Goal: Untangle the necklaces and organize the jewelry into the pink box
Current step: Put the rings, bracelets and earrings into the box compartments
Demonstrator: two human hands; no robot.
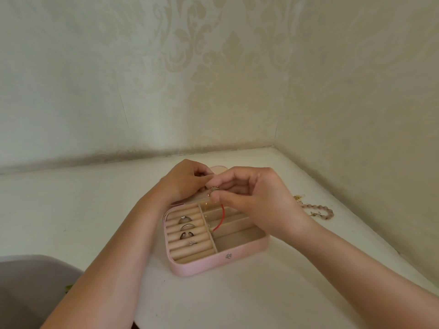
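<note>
Pink box (pixel 237 260) near walls (pixel 237 91) | left hand (pixel 183 184), right hand (pixel 259 198) pinch charm (pixel 213 189) on red cord (pixel 219 219)

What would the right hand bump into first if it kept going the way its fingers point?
Most likely the left hand: the right hand points leftward at it, both pinching one small metal piece on a red cord. Depth is unclear.

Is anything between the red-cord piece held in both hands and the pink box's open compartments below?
Nothing visible. The left hand and right hand pinch the red-cord piece directly over the open pink box; its cord hangs toward the divided compartments.
</note>
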